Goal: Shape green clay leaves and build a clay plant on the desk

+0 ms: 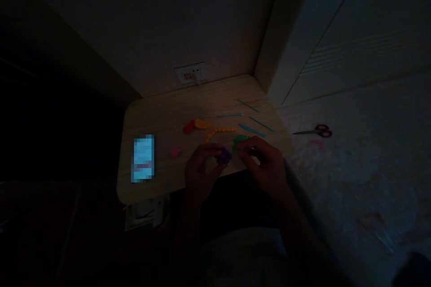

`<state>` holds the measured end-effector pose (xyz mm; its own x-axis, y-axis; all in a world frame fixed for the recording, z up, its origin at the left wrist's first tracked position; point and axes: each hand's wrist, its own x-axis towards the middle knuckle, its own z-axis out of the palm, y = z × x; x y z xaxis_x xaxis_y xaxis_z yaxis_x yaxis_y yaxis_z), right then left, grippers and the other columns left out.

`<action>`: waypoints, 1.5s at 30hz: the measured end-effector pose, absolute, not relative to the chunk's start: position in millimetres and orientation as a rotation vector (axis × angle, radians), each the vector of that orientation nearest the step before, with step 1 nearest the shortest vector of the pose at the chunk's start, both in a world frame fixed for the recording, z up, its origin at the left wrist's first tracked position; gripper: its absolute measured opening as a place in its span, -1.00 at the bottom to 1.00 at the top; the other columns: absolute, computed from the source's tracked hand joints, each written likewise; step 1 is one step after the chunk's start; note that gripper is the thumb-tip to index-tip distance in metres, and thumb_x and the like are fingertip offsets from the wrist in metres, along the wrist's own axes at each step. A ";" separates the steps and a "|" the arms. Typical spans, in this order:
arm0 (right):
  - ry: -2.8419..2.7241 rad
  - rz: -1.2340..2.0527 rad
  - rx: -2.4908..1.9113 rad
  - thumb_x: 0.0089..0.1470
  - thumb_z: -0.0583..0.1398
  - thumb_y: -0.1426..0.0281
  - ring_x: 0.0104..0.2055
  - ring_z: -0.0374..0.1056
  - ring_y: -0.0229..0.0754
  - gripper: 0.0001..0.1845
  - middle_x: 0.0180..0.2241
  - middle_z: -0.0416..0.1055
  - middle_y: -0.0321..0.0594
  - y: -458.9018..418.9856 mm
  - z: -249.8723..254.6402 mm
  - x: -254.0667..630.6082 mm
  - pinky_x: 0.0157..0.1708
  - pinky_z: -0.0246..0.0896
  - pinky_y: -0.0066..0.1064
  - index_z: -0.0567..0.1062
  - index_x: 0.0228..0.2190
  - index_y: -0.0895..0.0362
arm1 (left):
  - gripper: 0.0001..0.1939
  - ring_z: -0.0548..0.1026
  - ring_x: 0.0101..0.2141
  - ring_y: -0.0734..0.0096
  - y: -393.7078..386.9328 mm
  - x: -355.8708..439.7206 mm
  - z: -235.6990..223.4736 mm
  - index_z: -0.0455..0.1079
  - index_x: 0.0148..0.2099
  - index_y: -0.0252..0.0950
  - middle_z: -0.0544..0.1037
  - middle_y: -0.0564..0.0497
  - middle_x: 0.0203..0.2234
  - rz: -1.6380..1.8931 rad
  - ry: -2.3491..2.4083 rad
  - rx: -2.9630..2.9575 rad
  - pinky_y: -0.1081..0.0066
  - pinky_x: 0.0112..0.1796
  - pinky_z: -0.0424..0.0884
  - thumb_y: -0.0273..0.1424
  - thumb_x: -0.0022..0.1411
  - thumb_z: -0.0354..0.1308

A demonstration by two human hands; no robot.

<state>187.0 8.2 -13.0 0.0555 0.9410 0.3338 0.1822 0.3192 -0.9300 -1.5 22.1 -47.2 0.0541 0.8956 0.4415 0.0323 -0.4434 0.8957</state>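
The scene is very dark. My left hand [201, 168] is curled round a purple lump of clay [223, 155] at the near edge of a small wooden table [161, 116]. My right hand [264, 161] is pinched just right of it, fingertips near a green clay piece [239, 141]; what it pinches is too dim to name. Behind the hands lie a string of yellow-orange clay beads [218, 132], a red and orange clay shape [195, 125] and a pink lump [175, 152].
A lit phone [143, 158] lies on the table's left part. Several thin blue sticks [256, 126] lie at the back right. A wall socket [189, 73] with a plug sits behind the table. Scissors [316, 131] rest on the pale surface to the right.
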 end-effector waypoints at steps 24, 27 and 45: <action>-1.468 0.759 -1.089 0.19 0.33 0.53 -0.39 0.44 -0.25 -0.85 -0.33 0.58 -0.29 5.3 -11.6 187.4 -0.31 0.36 -0.38 0.63 -0.23 0.04 | -0.70 0.62 -0.13 0.28 17.6 -1.6 -42.6 0.64 -0.04 -0.17 0.65 -0.05 -0.16 1.520 1.028 1.669 0.30 -0.11 0.61 -0.39 0.16 0.51; -1.466 0.771 -1.085 0.19 0.34 0.52 -0.38 0.44 -0.25 -0.85 -0.33 0.58 -0.30 5.0 -11.3 187.1 -0.31 0.35 -0.37 0.63 -0.23 0.04 | -0.74 0.62 -0.16 0.31 17.5 -0.1 -43.2 0.66 -0.04 -0.17 0.63 -0.06 -0.18 1.468 1.034 1.593 0.36 -0.17 0.60 -0.35 0.21 0.48; -1.455 0.781 -1.111 0.19 0.33 0.49 -0.38 0.44 -0.24 -0.87 -0.32 0.60 -0.28 5.7 -14.3 186.4 -0.32 0.36 -0.36 0.64 -0.23 0.04 | -0.83 0.65 -0.32 0.38 15.5 6.3 -45.1 0.69 -0.24 -0.21 0.66 0.01 -0.36 1.430 1.112 1.233 0.48 -0.31 0.60 -0.34 0.09 0.54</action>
<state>186.4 5.7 -14.3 0.0316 0.9326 0.3596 0.2158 0.3449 -0.9135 6.3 15.5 -45.1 -0.0810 0.9824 0.1681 -0.0794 -0.1745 0.9815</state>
